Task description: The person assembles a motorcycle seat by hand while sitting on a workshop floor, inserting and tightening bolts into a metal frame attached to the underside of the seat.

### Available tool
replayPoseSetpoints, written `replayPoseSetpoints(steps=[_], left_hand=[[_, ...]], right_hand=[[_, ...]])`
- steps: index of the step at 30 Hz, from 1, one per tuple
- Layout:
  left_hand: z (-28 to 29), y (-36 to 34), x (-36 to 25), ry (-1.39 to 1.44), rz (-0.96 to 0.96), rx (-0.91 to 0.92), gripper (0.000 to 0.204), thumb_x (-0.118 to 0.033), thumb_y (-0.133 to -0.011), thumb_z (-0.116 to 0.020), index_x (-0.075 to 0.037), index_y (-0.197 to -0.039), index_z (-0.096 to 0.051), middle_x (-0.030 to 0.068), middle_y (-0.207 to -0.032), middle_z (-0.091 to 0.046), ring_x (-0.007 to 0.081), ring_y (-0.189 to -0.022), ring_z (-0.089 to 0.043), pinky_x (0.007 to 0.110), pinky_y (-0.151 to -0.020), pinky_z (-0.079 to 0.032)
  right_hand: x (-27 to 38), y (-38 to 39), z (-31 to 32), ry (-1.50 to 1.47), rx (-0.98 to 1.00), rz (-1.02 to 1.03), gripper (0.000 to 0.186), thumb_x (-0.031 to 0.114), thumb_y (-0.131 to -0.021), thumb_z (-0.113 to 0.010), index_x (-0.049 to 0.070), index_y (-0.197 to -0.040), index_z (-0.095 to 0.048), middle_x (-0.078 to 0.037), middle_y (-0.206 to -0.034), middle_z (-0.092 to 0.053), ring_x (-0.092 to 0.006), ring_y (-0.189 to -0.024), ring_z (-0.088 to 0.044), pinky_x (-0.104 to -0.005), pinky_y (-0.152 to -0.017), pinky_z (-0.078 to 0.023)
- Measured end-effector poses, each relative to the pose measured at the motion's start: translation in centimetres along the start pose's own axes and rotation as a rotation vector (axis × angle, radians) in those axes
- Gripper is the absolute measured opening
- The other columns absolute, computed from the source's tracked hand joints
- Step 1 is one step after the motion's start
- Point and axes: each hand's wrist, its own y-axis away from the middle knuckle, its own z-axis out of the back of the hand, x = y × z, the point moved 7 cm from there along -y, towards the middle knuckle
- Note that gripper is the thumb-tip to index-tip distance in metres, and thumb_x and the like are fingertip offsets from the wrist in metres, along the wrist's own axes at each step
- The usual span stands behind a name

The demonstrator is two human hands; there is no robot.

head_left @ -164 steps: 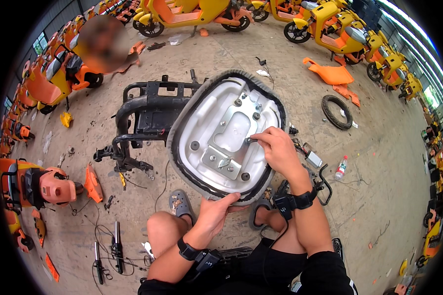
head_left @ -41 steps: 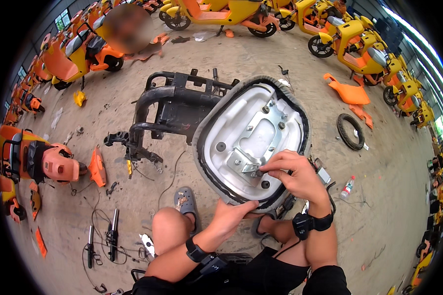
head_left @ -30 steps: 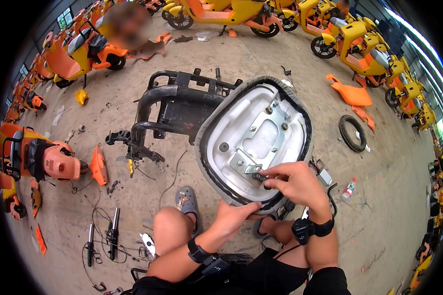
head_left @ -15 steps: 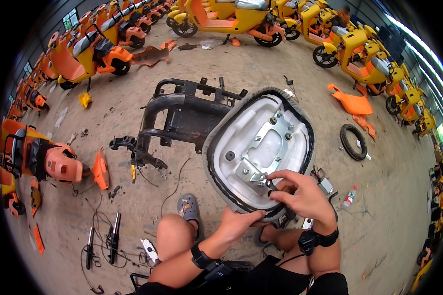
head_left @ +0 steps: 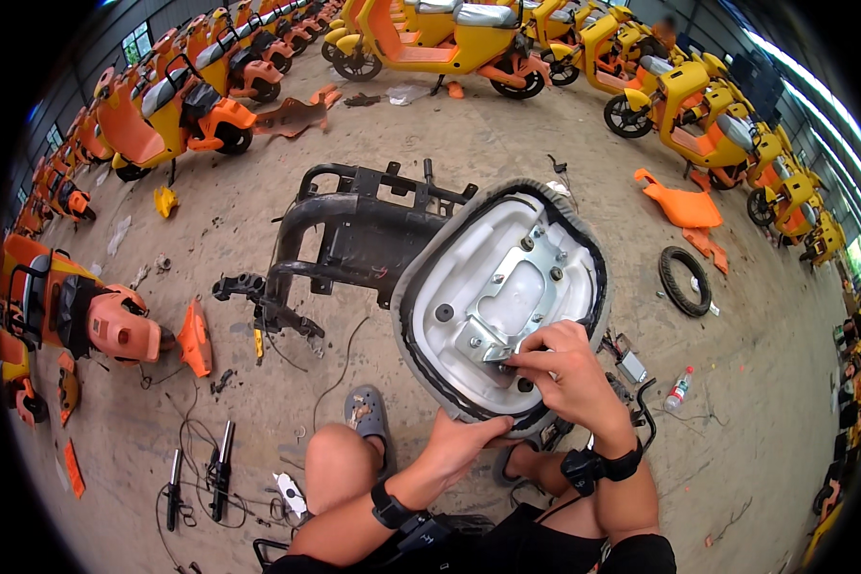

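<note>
Right hand (head_left: pixel 555 368) now lower on bracket (head_left: pixel 512 306)

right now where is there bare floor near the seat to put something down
Bare concrete lies between the black frame and the far row of scooters, and right of the seat past the tyre. It is crowded left of the knee, with cables and tools.

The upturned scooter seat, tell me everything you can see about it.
The scooter seat lies underside up, tilted against a black frame. Its base looks like pale grey moulded plastic, rimmed by dark cover edging, with a silvery metal bracket bolted on. The left hand grips its near edge; the right hand pinches at the bracket's lower end.
</note>
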Motion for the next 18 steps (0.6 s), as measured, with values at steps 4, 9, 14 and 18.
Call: replayPoseSetpoints(steps=[4,9,14,18], left_hand=[[0.0,0.0,0.1,-0.001,-0.007,0.003,0.051,0.013,-0.083,-0.062,0.002,-0.13,-0.047,0.0145,-0.122,-0.057,0.0266,-0.106,-0.063,0.041,-0.081,-0.063],[-0.1,-0.1,0.1,-0.007,0.003,-0.004,0.05,0.013,-0.083,-0.061,0.002,-0.13,-0.047,0.0145,-0.122,-0.057,0.0269,-0.107,-0.063,0.041,-0.081,-0.063],[0.6,-0.4,0.5,-0.038,0.001,-0.015,0.049,0.013,-0.084,-0.059,0.002,-0.131,-0.046,0.0148,-0.122,-0.058,0.0272,-0.105,-0.064,0.041,-0.081,-0.063],[0.1,-0.1,0.0,-0.009,-0.047,-0.032,0.041,0.013,-0.084,-0.06,0.005,-0.123,-0.051,0.0154,-0.113,-0.062,0.0254,-0.099,-0.066,0.039,-0.077,-0.065]], right_hand=[[-0.5,0.2,-0.1,-0.043,-0.042,-0.079,0.019,0.001,-0.073,-0.071,0.006,-0.091,-0.073,-0.006,-0.088,-0.065,-0.0259,-0.089,-0.06,-0.0357,-0.088,-0.042],[-0.2,0.3,-0.1,0.008,-0.077,-0.041,0.017,0.002,-0.074,-0.072,0.007,-0.091,-0.074,-0.006,-0.085,-0.066,-0.0256,-0.087,-0.061,-0.0353,-0.082,-0.046],[-0.6,0.8,-0.7,-0.07,-0.041,-0.175,0.017,0.005,-0.076,-0.073,0.006,-0.093,-0.074,-0.008,-0.079,-0.066,-0.0261,-0.075,-0.064,-0.0353,-0.069,-0.05],[-0.6,1.1,-0.9,-0.109,0.02,-0.336,0.023,0.007,-0.077,-0.075,0.001,-0.099,-0.071,-0.01,-0.072,-0.066,-0.0208,-0.063,-0.065,-0.0312,-0.057,-0.05]])
